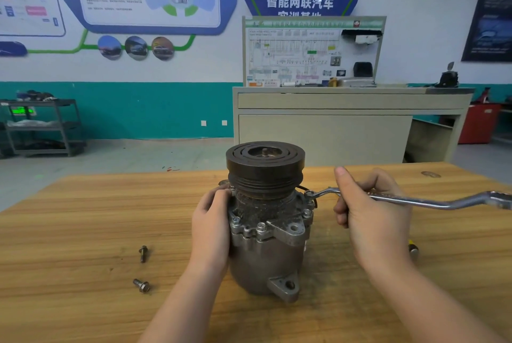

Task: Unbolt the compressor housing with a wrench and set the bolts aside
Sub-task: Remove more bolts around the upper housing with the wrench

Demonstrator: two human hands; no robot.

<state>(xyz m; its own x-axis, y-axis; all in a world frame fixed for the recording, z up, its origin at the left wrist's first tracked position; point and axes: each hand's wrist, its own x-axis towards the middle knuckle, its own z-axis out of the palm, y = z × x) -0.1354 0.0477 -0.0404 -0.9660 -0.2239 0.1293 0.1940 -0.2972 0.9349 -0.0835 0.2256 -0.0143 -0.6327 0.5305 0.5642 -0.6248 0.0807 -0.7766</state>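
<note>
The right hand (pixel 371 215) curls its fingers round the shank of a long chrome offset ring wrench (pixel 432 200), thumb raised, with the wrench's ring end seated on a bolt at the right rim of the flange. The left hand (pixel 212 223) grips the left side of the grey cast-metal compressor housing (pixel 266 254), which stands upright on the light wooden workbench (pixel 83 218) with its black grooved pulley (pixel 265 162) on top. 2 loose steel flange bolts (pixel 143 253) (pixel 141 285) lie on the bench left of the housing, well apart from it.
</note>
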